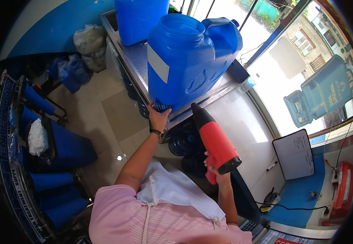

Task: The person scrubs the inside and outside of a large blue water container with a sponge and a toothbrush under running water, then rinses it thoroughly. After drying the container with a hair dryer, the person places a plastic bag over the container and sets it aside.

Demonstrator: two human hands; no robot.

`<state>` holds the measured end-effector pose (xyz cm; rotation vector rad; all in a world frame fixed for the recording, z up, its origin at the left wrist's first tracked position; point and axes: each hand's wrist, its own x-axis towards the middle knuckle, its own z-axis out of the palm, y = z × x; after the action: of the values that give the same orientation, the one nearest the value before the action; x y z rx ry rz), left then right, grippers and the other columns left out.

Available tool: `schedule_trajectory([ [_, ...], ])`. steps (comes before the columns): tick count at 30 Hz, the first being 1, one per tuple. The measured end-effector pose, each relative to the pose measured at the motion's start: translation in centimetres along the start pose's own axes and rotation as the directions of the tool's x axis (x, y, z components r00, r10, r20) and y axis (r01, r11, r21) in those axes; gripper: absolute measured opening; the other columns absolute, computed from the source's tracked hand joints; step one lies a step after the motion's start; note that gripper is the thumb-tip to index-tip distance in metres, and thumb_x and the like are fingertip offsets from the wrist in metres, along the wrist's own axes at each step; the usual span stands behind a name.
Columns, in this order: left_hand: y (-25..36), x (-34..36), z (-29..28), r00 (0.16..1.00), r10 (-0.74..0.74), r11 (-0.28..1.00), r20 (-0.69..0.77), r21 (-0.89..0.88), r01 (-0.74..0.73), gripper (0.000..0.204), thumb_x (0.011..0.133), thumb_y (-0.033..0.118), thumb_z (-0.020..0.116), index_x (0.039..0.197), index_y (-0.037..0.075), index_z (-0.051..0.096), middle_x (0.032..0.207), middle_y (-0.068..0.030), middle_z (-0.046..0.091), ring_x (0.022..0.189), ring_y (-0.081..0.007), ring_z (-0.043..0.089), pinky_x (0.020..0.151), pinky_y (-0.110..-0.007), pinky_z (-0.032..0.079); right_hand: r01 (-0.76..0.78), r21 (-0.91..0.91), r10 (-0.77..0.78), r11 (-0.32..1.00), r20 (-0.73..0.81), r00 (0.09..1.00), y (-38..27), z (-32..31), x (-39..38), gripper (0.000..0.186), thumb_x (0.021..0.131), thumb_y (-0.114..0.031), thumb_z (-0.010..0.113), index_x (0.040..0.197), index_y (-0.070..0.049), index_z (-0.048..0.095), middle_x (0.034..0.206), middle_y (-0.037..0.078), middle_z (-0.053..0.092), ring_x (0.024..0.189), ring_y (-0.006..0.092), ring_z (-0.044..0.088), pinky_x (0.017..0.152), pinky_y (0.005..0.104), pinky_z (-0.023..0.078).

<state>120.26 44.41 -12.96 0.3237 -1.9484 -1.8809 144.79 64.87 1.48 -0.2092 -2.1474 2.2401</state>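
A large blue water jug (184, 69) stands open-mouthed on the metal counter, with a white label on its side and a moulded handle. At its lower front edge, my left hand (159, 118) has thumb and fingers closed around a small dark blue patterned piece (161, 106), which lies against the jug. Whether that piece is film or a cap is too small to tell. My right hand (216, 173) grips a red and black heat gun (217, 140) by its handle. Its black nozzle points up toward the jug's lower right corner, apart from it.
Another blue jug (139, 20) stands behind on the metal counter (135, 67). Round blue bottles (180, 142) sit below. To the right are a white tabletop (245, 122), a whiteboard (293, 154), a marker (272, 166) and a black cord (294, 208). Blue bins (70, 142) line the left.
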Motion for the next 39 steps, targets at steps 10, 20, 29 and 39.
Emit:
schedule_trajectory([
  [10,2.4,-0.4,-1.2,0.983,0.155,0.972,0.095,0.164,-0.169,0.04,0.075,0.015,0.079,0.107,-0.001,0.062,0.104,-0.0152,0.066,0.096,-0.0283,0.065,0.084,-0.039,0.05,0.037,0.055,-0.037,0.998,0.007,0.999,-1.0,0.2,1.7,0.063,0.068,-0.004,0.072,0.127,0.001,0.053,0.117,0.015,0.063,0.088,0.0204,0.065,0.079,0.0349,0.054],
  [20,2.5,1.3,-1.4,0.901,0.278,0.85,0.332,0.352,-0.392,0.045,0.071,0.021,0.083,0.1,-0.004,0.061,0.092,-0.0226,0.064,0.086,-0.0415,0.062,0.076,-0.045,0.051,0.024,0.285,-0.038,0.958,0.042,0.998,-1.5,1.8,3.3,0.063,0.077,-0.02,0.077,0.129,0.002,0.05,0.114,0.016,0.062,0.085,0.0205,0.064,0.072,0.0332,0.054],
  [29,2.5,1.7,-6.2,0.842,0.373,0.78,0.389,0.36,-0.512,0.045,0.071,0.022,0.083,0.101,-0.003,0.061,0.089,-0.0215,0.064,0.08,-0.0412,0.062,0.07,-0.044,0.051,0.056,0.168,-0.079,0.984,0.128,0.989,-2.2,2.3,2.9,0.061,0.082,-0.027,0.076,0.129,0.002,0.05,0.112,0.015,0.062,0.081,0.019,0.064,0.069,0.0313,0.053],
  [39,3.0,1.1,-8.6,0.96,-0.006,0.985,0.28,0.166,-0.042,0.037,0.077,0.014,0.078,0.106,-0.002,0.062,0.093,-0.0144,0.067,0.083,-0.0255,0.066,0.073,-0.036,0.051,-0.08,-0.021,0.083,0.997,0.231,0.969,0.3,2.1,2.1,0.03,0.088,-0.013,0.068,0.113,0.001,0.06,0.094,0.011,0.067,0.08,0.016,0.066,0.068,0.0284,0.055],
])
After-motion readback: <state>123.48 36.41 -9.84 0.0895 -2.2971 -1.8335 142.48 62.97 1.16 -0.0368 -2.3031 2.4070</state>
